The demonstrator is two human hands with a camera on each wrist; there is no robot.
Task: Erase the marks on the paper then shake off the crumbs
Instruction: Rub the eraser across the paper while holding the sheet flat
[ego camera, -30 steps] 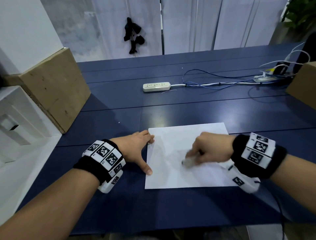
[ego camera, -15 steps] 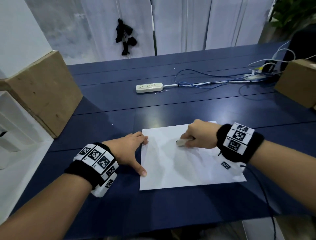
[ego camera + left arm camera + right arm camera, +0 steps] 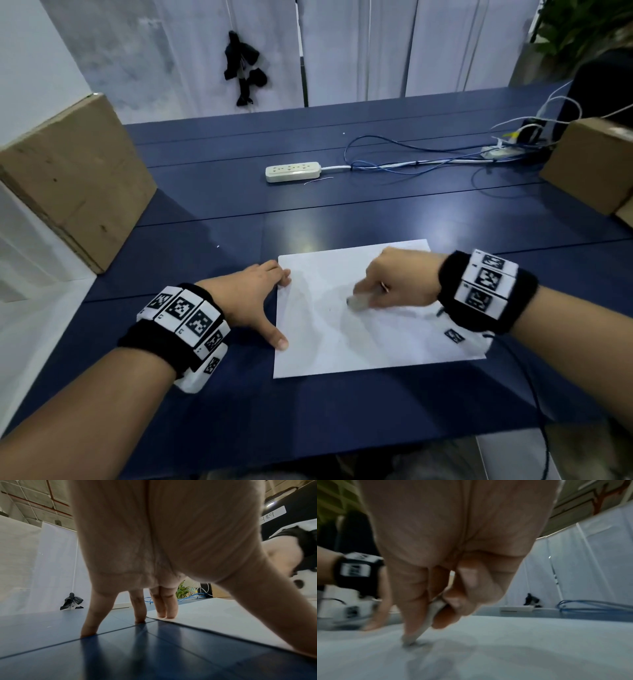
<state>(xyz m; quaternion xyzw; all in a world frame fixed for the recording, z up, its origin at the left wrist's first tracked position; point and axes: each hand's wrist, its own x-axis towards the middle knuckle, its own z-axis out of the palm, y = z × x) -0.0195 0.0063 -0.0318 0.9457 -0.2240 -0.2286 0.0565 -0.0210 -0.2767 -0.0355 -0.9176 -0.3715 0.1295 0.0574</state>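
Observation:
A white sheet of paper (image 3: 359, 342) lies flat on the dark blue table (image 3: 239, 212). My right hand (image 3: 394, 284) is over the middle of the sheet and pinches a pale grey eraser (image 3: 358, 302), whose tip presses on the paper (image 3: 505, 649). In the right wrist view the eraser (image 3: 419, 634) sticks out below my curled fingers. My left hand (image 3: 253, 298) lies spread at the sheet's left edge, with its fingertips (image 3: 164, 614) and thumb on the paper (image 3: 223, 618). Faint grey smudges show near the eraser.
A white power strip (image 3: 293, 172) with blue and white cables (image 3: 411, 161) lies further back on the table. Cardboard boxes stand at the left (image 3: 68, 185) and right (image 3: 589, 164). White shelving (image 3: 20, 274) borders the table's left edge.
My right hand has rubbed the eraser back and forth over the sheet, from mid-sheet up to the far part, then back toward the middle. The left hand has stayed at the paper's edge.

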